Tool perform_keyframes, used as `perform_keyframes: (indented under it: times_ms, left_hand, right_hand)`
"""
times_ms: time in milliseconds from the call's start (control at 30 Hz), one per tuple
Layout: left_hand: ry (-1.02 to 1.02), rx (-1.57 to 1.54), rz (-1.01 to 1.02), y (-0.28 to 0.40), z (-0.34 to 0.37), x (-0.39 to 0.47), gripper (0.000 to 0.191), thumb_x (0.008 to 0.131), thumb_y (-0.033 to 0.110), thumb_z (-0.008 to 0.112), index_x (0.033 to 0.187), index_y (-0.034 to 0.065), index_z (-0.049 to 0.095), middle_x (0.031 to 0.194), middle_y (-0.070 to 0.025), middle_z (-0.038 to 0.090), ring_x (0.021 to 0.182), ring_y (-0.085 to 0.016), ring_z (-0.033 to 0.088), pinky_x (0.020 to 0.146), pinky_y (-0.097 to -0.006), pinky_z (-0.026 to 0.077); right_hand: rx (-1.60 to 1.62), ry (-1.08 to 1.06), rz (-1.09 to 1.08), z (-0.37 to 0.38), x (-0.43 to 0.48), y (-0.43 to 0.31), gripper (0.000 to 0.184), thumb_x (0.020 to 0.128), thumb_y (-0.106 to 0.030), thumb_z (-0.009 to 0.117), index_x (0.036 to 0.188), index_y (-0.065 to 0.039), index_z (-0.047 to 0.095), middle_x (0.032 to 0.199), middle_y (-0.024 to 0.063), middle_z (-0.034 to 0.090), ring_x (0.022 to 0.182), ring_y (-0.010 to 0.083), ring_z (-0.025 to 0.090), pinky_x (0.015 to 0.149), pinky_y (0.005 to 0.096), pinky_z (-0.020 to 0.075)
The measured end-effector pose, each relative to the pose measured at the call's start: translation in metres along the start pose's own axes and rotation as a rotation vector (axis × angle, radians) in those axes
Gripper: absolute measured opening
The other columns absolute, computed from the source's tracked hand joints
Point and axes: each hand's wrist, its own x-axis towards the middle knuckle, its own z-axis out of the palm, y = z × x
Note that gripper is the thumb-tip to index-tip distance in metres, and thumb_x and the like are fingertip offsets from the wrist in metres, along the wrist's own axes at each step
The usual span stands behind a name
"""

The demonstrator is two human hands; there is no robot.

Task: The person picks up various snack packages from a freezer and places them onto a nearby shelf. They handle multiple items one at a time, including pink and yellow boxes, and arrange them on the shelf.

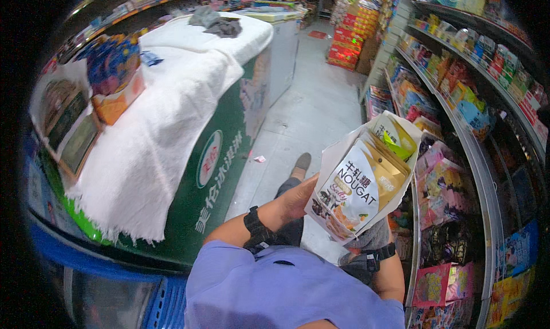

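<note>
A white open-topped box (318, 200) filled with pouches of nougat (356, 183) is held up in front of my body at the right shelves. My left hand (300, 198) grips the box by its left side, the fingers partly hidden behind it. Under the box's lower right corner is my right hand (365, 243), with a grey cloth (376, 236) at it; most of this hand is hidden. A yellow-green piece (397, 146) sticks up among the pouches. Both wrists wear black straps.
Shelves (455, 109) with packaged goods run along the right. On the left stands a green chest freezer (219, 174) under a white towel (172, 97), with grey cloths (217, 21) and an orange and blue box (116, 101) on it. Red cartons (343, 47) stand farther down the aisle.
</note>
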Motion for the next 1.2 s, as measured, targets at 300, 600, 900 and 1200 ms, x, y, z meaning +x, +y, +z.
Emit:
perform_keyframes:
  times_ms: [300, 600, 900, 1200]
  left_hand:
    - [0.107, -0.065, 0.184, -0.024, 0.007, -0.039, 0.051, 0.094, 0.037, 0.052, 0.132, 0.0041, 0.046, 0.13, -0.0104, 0.054, 0.116, -0.021, 0.055, 0.098, -0.0358, 0.046]
    - [0.331, -0.116, 0.235, -0.033, 0.001, -0.047, 0.05, 0.094, 0.033, 0.052, 0.133, 0.0038, 0.044, 0.131, -0.0117, 0.052, 0.118, -0.024, 0.053, 0.1, -0.0399, 0.043]
    - [0.111, 0.276, 0.621, 0.013, -0.019, -0.024, 0.053, 0.097, 0.039, 0.043, 0.139, 0.0072, 0.037, 0.136, -0.0113, 0.047, 0.122, -0.026, 0.049, 0.103, -0.0423, 0.04]
    - [0.447, 0.258, 0.986, 0.172, -0.038, 0.012, 0.039, 0.096, 0.026, 0.047, 0.128, 0.0045, 0.045, 0.123, -0.0106, 0.055, 0.111, -0.022, 0.055, 0.09, -0.0341, 0.048]
  right_hand:
    - [-0.112, -0.068, 0.044, 0.047, 0.002, 0.006, 0.052, 0.094, -0.043, 0.049, 0.13, -0.005, 0.047, 0.121, 0.0143, 0.059, 0.103, 0.0288, 0.061, 0.087, 0.0412, 0.0517]
    - [-0.684, -0.158, -0.188, 0.016, 0.037, -0.013, 0.049, 0.091, -0.031, 0.058, 0.131, -0.005, 0.045, 0.12, 0.0096, 0.059, 0.104, 0.0212, 0.06, 0.089, 0.037, 0.0495]
    - [-1.014, -0.214, -0.284, 0.019, 0.074, -0.028, 0.069, 0.088, -0.017, 0.063, 0.145, -0.005, 0.027, 0.115, 0.0087, 0.059, 0.098, 0.0139, 0.057, 0.083, 0.0302, 0.0475]
    - [-1.13, -0.438, -0.234, 0.135, 0.094, -0.041, 0.079, 0.083, -0.016, 0.067, 0.148, -0.011, 0.024, 0.1, 0.0108, 0.065, 0.09, 0.0115, 0.055, 0.081, 0.0258, 0.0438]
